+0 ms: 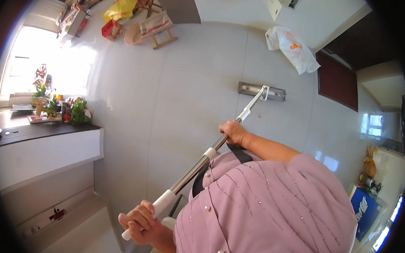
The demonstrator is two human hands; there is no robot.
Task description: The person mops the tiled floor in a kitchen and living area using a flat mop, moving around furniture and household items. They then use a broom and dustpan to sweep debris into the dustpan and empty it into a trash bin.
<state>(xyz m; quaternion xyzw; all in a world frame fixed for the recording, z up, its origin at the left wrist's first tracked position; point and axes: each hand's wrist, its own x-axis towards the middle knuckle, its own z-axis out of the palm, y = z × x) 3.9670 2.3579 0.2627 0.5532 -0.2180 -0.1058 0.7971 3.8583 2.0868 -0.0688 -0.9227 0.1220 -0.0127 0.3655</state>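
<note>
A flat mop with a telescopic metal pole (pixel 190 173) slants across the view in front of me. Near its upper end, my left hand (pixel 142 222) is wrapped around the white plastic grip (pixel 163 203). Farther down, just above a white joint sleeve (pixel 244 115), my right hand (pixel 234 132) clasps the metal tube. The rectangular mop head (pixel 246 88) rests on the grey tiled floor (pixel 193 66), joined to the pole by a white hinged bracket (pixel 265 92). A fringe of pad shows along its edges; the underside is hidden.
A white plastic bag (pixel 291 48) lies by the wall, near a dark red mat (pixel 336 81). Left stands a counter (pixel 49 152) with green plants (pixel 79 110). A small wooden stool (pixel 166 39), red box (pixel 111 30) and yellow bag (pixel 119 9) are at the far side.
</note>
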